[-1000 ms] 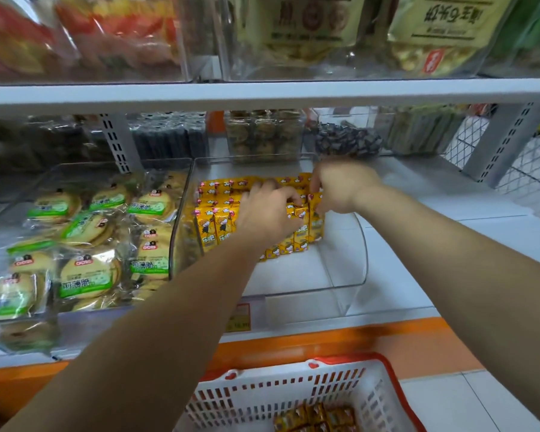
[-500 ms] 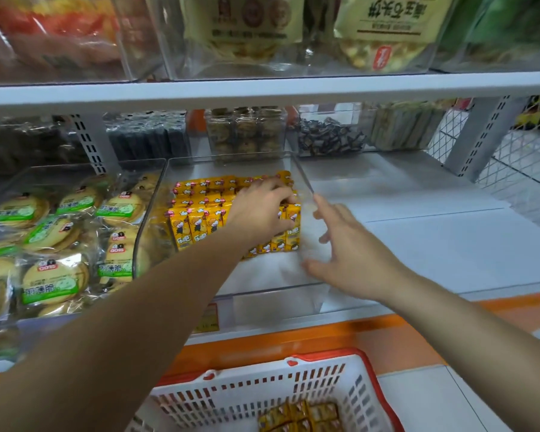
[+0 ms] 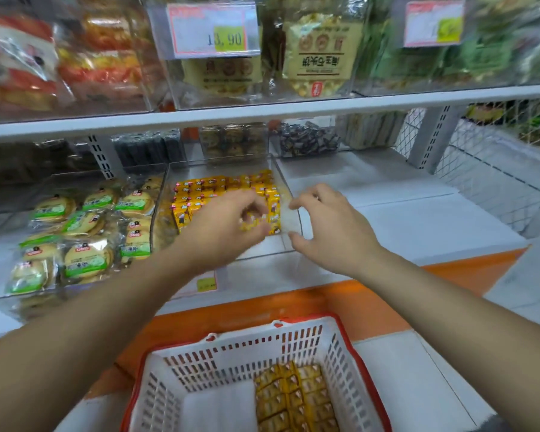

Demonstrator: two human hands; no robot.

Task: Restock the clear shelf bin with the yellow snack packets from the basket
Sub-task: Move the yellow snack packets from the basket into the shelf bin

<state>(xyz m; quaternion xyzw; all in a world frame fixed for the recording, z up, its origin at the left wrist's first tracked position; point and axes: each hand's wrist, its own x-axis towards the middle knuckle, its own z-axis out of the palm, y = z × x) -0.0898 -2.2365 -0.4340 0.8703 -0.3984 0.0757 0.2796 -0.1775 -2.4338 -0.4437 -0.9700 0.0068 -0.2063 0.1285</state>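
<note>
The white shelf (image 3: 402, 219) runs across the view, its right half bare, with an orange strip along its front edge. Below it stands the white, red-rimmed basket (image 3: 334, 353), its near side cut off by the bottom of the frame. A stack of yellow packets (image 3: 293, 397) lies along the basket's right side, with glare dulling their print.

The clear shelf bin (image 3: 289, 185) sits mid-shelf, its walls nearly invisible apart from their edges. A neighbouring bin of round cakes (image 3: 85, 241) touches its left side.

The yellow snack packets (image 3: 200, 194) stand in tight rows from the bin's back wall forward, leaving its front strip bare.

The left hand (image 3: 228, 226) reaches into the bin. Its fingers curl down over the front right packets and seem to grip one, though blur smears the fingertips.

The right hand (image 3: 331, 232) is at the bin's right wall near the front corner, thumb and forefinger spread in a wide C. Whether they touch the plastic cannot be told.

A yellow price label (image 3: 206, 283) on the shelf's front edge is partly hidden behind the left forearm and is unreadable.
</note>
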